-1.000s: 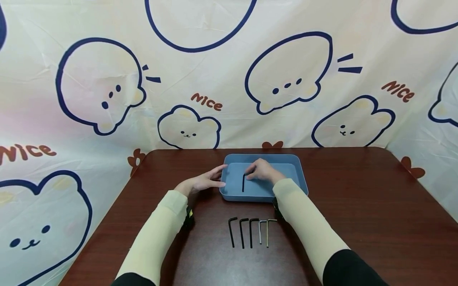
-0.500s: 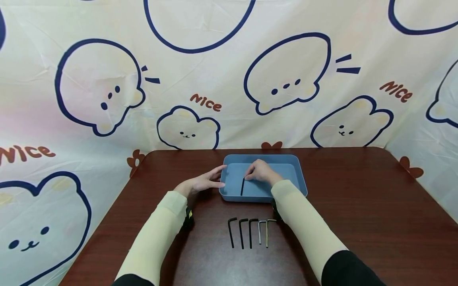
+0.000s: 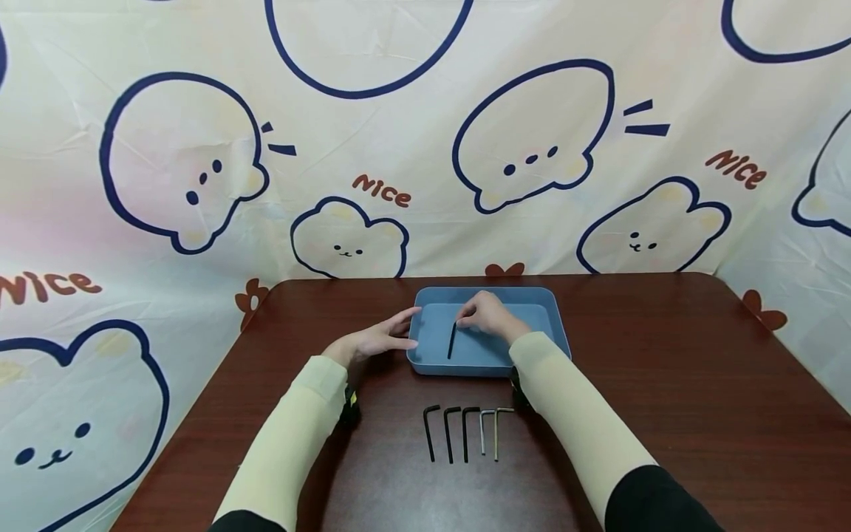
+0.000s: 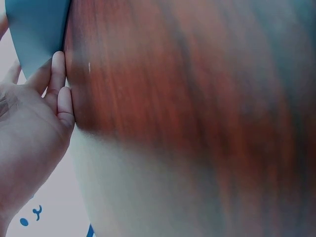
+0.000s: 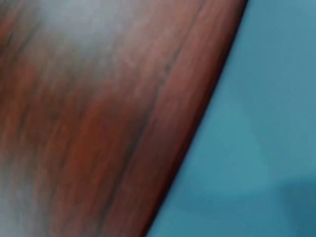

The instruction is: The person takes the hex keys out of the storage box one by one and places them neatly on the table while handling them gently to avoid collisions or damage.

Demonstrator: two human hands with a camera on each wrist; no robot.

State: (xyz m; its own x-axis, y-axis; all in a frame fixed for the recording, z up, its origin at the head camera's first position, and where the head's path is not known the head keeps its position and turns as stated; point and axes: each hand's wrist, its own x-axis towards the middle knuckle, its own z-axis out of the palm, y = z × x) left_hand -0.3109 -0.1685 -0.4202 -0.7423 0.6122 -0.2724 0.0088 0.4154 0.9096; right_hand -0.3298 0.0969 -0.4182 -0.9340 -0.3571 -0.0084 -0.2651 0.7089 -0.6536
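Note:
A blue rectangular tray point(image 3: 525, 362) lies on the brown table. Over its inside, my right hand point(image 3: 490, 316) pinches a black hex key point(image 3: 452, 341) near its bent end, the long arm slanting down toward the front of the tray. My left hand point(image 3: 375, 340) rests at the tray's left side, fingers extended and touching the rim. In the left wrist view the left hand point(image 4: 37, 113) has its fingers along the tray wall point(image 4: 39, 29). The right wrist view holds only the tray point(image 5: 256, 123) and table, with the right hand out of sight.
In front of the tray, several hex keys lie in a row on the table point(image 3: 665, 369): black ones point(image 3: 448, 436) to the left, then a silver one point(image 3: 483, 434) and a brass-toned one point(image 3: 496, 436). A cartoon-print cloth point(image 3: 432, 148) hangs behind the table.
The black hex key first swung slightly and shifted toward the front of the tray, then rose back a little with my right hand. My left hand stayed at the rim.

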